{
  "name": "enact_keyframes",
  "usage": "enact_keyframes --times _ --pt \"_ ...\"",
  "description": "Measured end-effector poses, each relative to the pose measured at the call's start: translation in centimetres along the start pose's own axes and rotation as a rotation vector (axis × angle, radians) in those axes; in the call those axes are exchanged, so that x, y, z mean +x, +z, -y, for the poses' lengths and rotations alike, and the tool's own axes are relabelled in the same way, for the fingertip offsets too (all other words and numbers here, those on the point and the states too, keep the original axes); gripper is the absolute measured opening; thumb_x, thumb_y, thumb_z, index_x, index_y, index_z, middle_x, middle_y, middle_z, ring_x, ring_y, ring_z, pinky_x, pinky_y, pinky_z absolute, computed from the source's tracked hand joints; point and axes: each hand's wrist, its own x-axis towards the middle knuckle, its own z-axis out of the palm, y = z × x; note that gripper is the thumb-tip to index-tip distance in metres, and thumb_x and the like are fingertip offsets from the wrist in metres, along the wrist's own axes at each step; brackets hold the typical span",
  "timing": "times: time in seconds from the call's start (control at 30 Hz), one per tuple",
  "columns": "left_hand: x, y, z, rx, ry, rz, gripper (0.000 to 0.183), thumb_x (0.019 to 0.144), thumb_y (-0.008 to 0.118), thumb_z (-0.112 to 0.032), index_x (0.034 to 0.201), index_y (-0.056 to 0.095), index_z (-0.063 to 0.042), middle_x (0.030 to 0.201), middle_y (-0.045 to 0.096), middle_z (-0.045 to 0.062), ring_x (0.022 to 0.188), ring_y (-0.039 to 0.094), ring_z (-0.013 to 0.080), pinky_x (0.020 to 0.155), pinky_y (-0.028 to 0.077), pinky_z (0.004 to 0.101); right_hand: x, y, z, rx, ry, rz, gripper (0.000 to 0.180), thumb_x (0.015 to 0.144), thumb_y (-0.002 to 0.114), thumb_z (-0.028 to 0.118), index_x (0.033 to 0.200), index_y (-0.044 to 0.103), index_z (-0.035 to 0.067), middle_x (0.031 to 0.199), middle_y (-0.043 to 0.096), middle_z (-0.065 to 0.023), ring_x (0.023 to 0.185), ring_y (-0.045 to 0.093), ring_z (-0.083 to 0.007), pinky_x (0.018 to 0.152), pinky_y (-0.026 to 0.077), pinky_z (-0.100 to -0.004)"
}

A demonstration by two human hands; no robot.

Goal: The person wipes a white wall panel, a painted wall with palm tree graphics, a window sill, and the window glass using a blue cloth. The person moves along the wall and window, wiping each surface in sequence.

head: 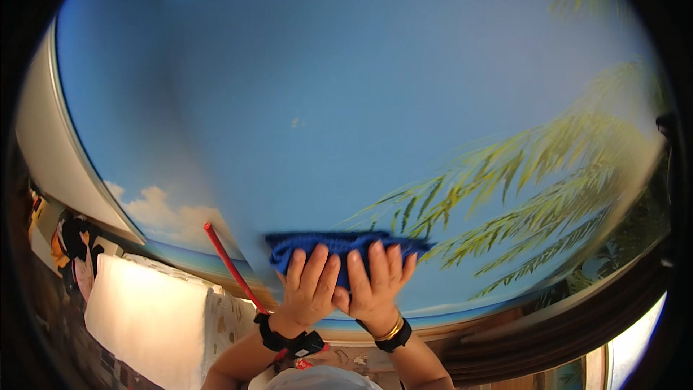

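My left hand [312, 287] and my right hand [376, 284] lie side by side, palms on a folded blue cloth [346, 244]. Between them they hold the cloth against a glossy wall mural [325, 135] of blue sky, palm fronds and a beach. The thumbs nearly meet, and the fingers point up the wall. Black bands circle both wrists, with gold bangles on the right one. A red stick [233, 265] slants up beside my left wrist; its lower end is hidden behind the arm.
At lower left stands a piece of furniture draped with a pale cloth [146, 319]. Clothes or fabrics [76, 249] hang behind it. A white panel [70, 151] borders the mural at left. Dark brown curtain-like folds [547, 341] run along the lower right, near a bright opening [633, 346].
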Motion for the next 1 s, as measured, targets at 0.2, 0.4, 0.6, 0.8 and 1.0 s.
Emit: enact_keyframes --times 0.2,0.4,0.6,0.8,1.0 --pt "-3.0 0.2 -1.9 0.001 0.06 0.13 0.048 0.091 0.046 -0.028 0.124 0.044 0.007 0.133 0.039 0.028 0.126 0.03 0.0504 0.103 0.026 0.0583 -3.6 -0.7 0.2 0.024 0.028 0.004 0.044 0.092 0.038 0.044 0.121 0.06 0.019 0.133 0.048 -0.0084 0.126 0.038 -0.0277 0.109 0.01 -0.0509" --pt "3.6 0.5 -2.1 -0.081 -0.066 0.117 0.048 0.093 0.045 -0.031 0.126 0.044 0.005 0.134 0.039 0.027 0.127 0.029 0.0512 0.103 0.025 0.0576 2.2 -2.7 -3.4 -0.01 0.065 0.088 0.045 0.093 0.035 0.042 0.119 0.061 0.016 0.13 0.051 -0.0109 0.127 0.039 -0.0293 0.109 0.013 -0.0504" --pt "-0.8 2.0 -4.9 -0.067 0.105 0.094 0.041 0.088 0.052 -0.023 0.12 0.049 0.001 0.128 0.047 0.024 0.123 0.036 0.0456 0.103 0.026 0.0554 -4.0 -2.1 -3.2 -0.046 0.049 -0.023 0.046 0.093 0.034 0.043 0.121 0.059 0.017 0.136 0.045 -0.012 0.129 0.035 -0.0313 0.108 0.012 -0.0528" --pt "1.4 2.2 -6.0 -0.143 0.044 0.108 0.037 0.09 0.048 -0.026 0.121 0.055 -0.007 0.131 0.048 0.012 0.129 0.033 0.0359 0.104 0.022 0.0577 -2.8 -3.5 -5.6 -0.058 0.066 -0.03 0.046 0.092 0.035 0.043 0.118 0.061 0.015 0.133 0.047 -0.0135 0.128 0.037 -0.0333 0.109 0.011 -0.0539" --pt "4.2 3.2 -6.9 -0.098 0.044 0.095 0.037 0.091 0.047 -0.03 0.124 0.057 -0.017 0.134 0.049 0.002 0.133 0.031 0.0244 0.105 0.014 0.0612 -1.0 -4.2 -7.6 -0.089 0.068 -0.072 0.049 0.093 0.032 0.044 0.117 0.06 0.012 0.133 0.046 -0.017 0.13 0.033 -0.0365 0.108 0.01 -0.0572"
